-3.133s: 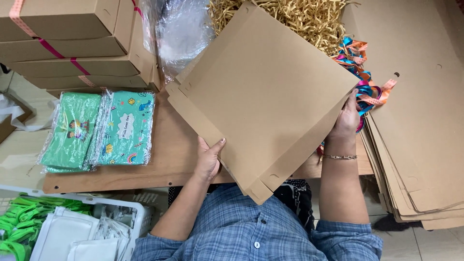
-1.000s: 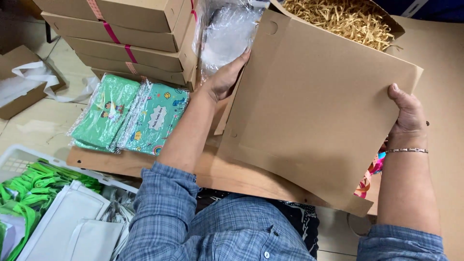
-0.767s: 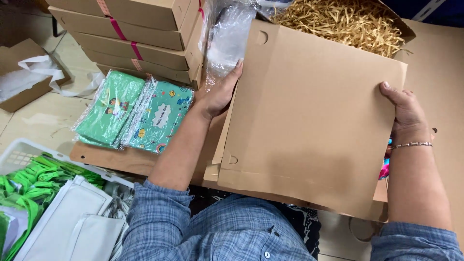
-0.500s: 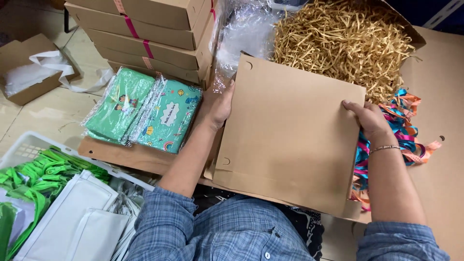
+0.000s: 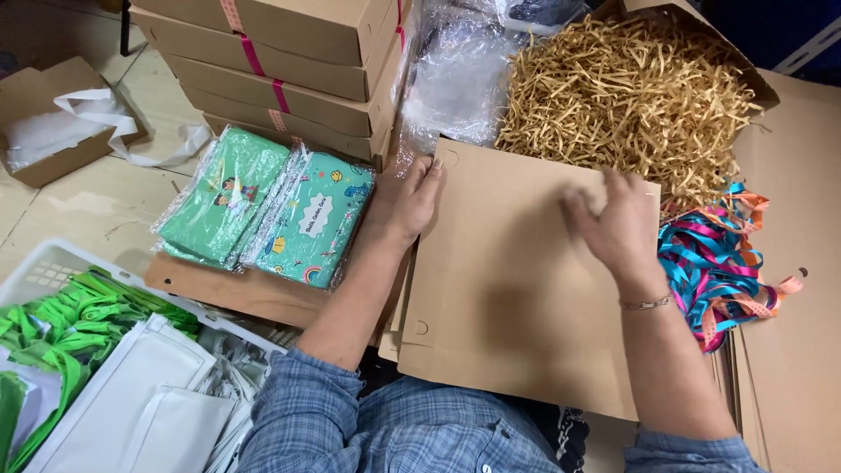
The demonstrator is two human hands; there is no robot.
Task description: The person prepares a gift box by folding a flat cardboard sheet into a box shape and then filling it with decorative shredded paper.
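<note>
Here the fingers of the left hand (image 5: 410,201) lie flat on the left edge of the cardboard sheet (image 5: 517,289), holding nothing. The right hand (image 5: 613,223) is blurred above the sheet, so I cannot tell its fingers. The sheet lies flat on the surface, between the green packets (image 5: 272,210) and the ribbons (image 5: 718,263), below the paper shreds (image 5: 631,88).

The work surface is covered by a brown cardboard sheet (image 5: 254,293), on which two green plastic-wrapped packets (image 5: 272,210) are laid side by side. A flat folded cardboard blank (image 5: 517,298) is laid beside them. Stacked brown boxes (image 5: 289,61), gold paper shred (image 5: 631,96) and coloured ribbons (image 5: 714,263) are positioned behind and alongside.
</note>
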